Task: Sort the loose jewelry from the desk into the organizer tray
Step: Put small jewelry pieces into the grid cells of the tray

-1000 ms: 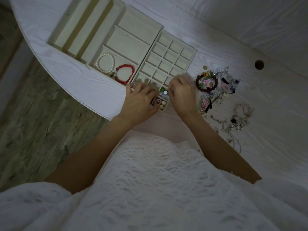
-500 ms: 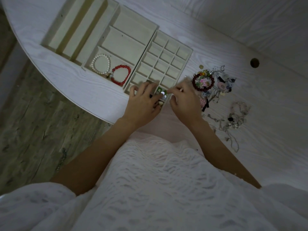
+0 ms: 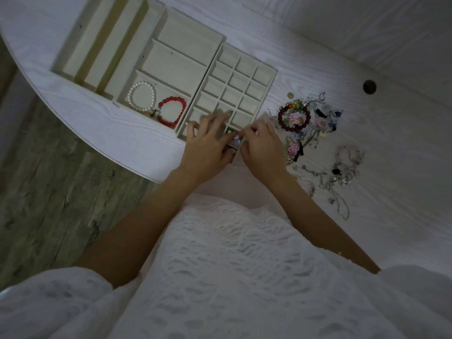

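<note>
Three cream organizer trays lie side by side: a long-slot tray [image 3: 80, 57], a wide-compartment tray [image 3: 181, 57] and a grid tray [image 3: 265, 69]. A pearl bracelet [image 3: 141, 96] and a red bead bracelet [image 3: 171, 110] lie in the wide tray's nearest compartment. My left hand [image 3: 208, 148] hovers over the grid tray's near cells, its fingers spread and blurred. My right hand [image 3: 263, 150] has curled fingers that pinch a small silvery piece [image 3: 236, 141] over those cells, next to a green piece [image 3: 229, 130]. Loose jewelry [image 3: 318, 133] is heaped to the right, with a dark red bracelet [image 3: 283, 123] in it.
Tangled chains [image 3: 342, 177] and a pink flower piece [image 3: 293, 147] lie on the white desk [image 3: 403, 167] right of my hands. A round cable hole [image 3: 369, 86] sits further back. The desk's curved edge [image 3: 102, 148] drops to a wooden floor on the left.
My hands stay together over the near cells of the grid tray. The left hand's fingers have spread and reached further over the cells. The camera has shifted slightly.
</note>
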Motion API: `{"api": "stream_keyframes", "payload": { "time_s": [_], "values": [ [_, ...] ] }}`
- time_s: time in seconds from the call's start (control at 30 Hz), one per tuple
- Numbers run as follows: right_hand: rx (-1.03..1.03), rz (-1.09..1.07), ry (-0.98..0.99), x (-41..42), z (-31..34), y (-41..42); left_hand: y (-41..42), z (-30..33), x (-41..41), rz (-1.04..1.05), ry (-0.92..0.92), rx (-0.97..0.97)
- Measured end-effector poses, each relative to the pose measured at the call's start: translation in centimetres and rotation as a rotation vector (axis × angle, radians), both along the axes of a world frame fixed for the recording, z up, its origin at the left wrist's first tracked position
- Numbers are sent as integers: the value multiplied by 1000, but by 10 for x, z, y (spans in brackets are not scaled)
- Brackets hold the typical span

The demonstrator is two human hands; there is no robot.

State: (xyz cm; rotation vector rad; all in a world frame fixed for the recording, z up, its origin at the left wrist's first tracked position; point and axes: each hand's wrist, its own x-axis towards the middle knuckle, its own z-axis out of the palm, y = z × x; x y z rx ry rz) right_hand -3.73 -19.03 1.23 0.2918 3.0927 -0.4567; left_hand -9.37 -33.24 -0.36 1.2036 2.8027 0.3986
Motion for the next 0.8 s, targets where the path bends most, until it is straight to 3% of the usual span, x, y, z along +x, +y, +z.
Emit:
{"api": "stream_keyframes", "payload": {
  "time_s": [0.27,0.47,0.6,0.8],
  "values": [
    [37,19,-4,-2,0,-3,-4,6,-1,3,36,37],
    [-220,-209,130,-1,25,30,-17,7,-4,116,33,189],
    [-117,-324,69,-17,8,67,-30,3,-5,168,-11,161],
    [53,-218,-90,-39,-13,72,-41,-2,-8,117,-90,153]
  ]
}}
